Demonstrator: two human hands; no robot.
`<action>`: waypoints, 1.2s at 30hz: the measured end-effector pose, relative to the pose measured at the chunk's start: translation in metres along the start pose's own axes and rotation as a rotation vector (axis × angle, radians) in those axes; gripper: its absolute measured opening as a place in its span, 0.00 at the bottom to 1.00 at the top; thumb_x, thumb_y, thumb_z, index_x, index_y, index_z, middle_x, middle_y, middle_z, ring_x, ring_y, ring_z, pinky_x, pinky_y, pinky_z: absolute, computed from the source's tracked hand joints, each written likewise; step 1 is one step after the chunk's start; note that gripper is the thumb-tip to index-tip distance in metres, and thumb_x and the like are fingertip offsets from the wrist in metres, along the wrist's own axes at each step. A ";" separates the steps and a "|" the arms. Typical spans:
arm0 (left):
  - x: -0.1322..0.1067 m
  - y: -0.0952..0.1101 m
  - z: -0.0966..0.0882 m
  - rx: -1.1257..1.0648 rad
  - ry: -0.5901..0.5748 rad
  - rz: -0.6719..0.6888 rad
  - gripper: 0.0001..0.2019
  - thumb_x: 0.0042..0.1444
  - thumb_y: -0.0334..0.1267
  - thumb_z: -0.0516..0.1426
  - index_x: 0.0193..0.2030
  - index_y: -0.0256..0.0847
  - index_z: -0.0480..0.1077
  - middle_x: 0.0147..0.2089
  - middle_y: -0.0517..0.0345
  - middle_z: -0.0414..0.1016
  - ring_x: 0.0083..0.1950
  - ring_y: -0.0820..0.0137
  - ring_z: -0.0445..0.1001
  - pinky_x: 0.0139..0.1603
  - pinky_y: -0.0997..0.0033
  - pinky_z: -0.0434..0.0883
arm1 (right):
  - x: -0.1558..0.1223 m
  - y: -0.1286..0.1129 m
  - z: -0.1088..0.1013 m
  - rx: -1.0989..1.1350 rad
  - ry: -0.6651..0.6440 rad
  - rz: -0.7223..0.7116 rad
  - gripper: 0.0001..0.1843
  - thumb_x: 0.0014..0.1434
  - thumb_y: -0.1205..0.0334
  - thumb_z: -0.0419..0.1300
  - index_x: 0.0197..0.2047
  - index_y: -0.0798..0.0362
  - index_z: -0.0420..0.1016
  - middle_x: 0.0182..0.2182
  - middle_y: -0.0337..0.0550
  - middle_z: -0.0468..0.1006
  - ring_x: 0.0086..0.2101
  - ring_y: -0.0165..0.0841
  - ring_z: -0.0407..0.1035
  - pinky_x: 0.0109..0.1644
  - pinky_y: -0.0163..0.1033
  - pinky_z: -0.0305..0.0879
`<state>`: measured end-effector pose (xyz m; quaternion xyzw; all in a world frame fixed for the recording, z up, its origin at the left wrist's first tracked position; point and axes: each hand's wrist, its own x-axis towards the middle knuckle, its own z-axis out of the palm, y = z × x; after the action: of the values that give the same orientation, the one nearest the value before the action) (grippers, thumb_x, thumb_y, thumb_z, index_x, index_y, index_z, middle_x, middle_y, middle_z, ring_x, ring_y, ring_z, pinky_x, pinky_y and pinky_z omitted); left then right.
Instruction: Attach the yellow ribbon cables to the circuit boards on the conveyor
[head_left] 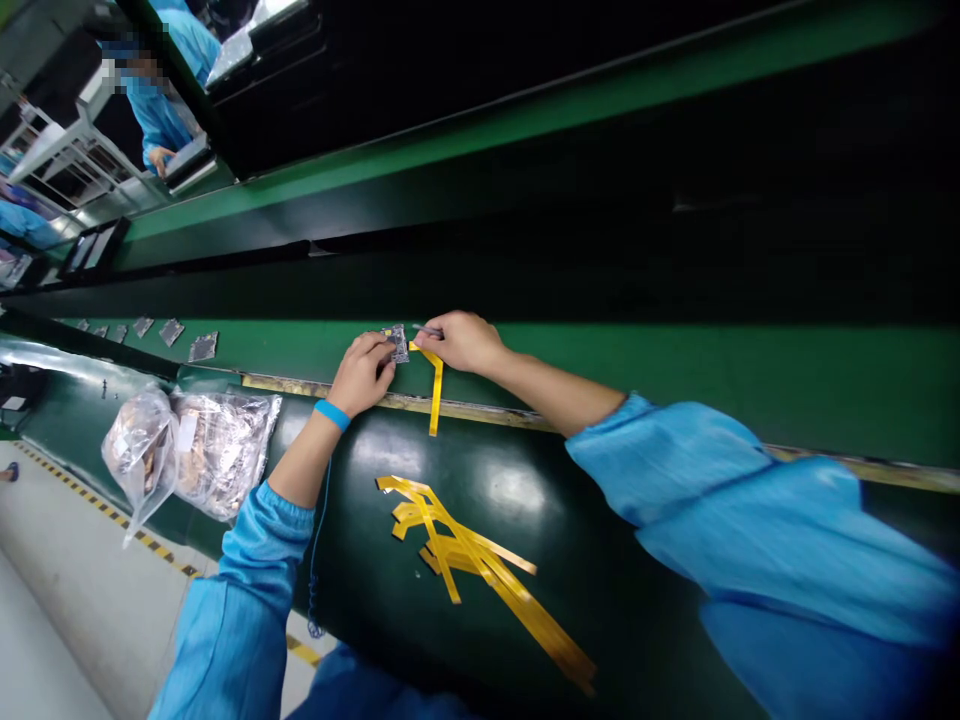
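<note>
My left hand [363,372], with a blue band at the wrist, holds a small circuit board [400,344] by its left side on the green belt. Beside the board's right edge my right hand [466,342] is closed, with a thin grey stick-like tool [429,330] poking out of the fingers. A yellow flex cable [436,390] runs from the board's right edge under my right fingertips, then bends down over the belt's near edge. Whether its end is joined to the board is too small to tell.
Several loose yellow flex cables [480,560] lie in a pile on the green work surface. Clear plastic bags [217,450] stand at left. More circuit boards [202,347] sit along the belt. A coiled cord [313,590] hangs from my wristband. A co-worker in blue [161,110] is at upper left.
</note>
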<state>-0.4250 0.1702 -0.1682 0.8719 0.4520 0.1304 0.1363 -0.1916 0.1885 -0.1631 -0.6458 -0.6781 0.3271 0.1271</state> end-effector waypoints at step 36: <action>0.006 0.042 0.015 0.128 -0.283 0.079 0.32 0.76 0.52 0.56 0.80 0.38 0.65 0.81 0.31 0.59 0.86 0.39 0.54 0.85 0.31 0.55 | -0.002 0.018 -0.031 -0.162 -0.128 -0.024 0.13 0.70 0.54 0.63 0.44 0.45 0.90 0.34 0.44 0.87 0.34 0.37 0.78 0.34 0.38 0.61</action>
<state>-0.3850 0.1502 -0.1670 0.9055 0.4012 -0.0174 0.1372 -0.1584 0.1941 -0.1499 -0.6236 -0.7167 0.3103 0.0347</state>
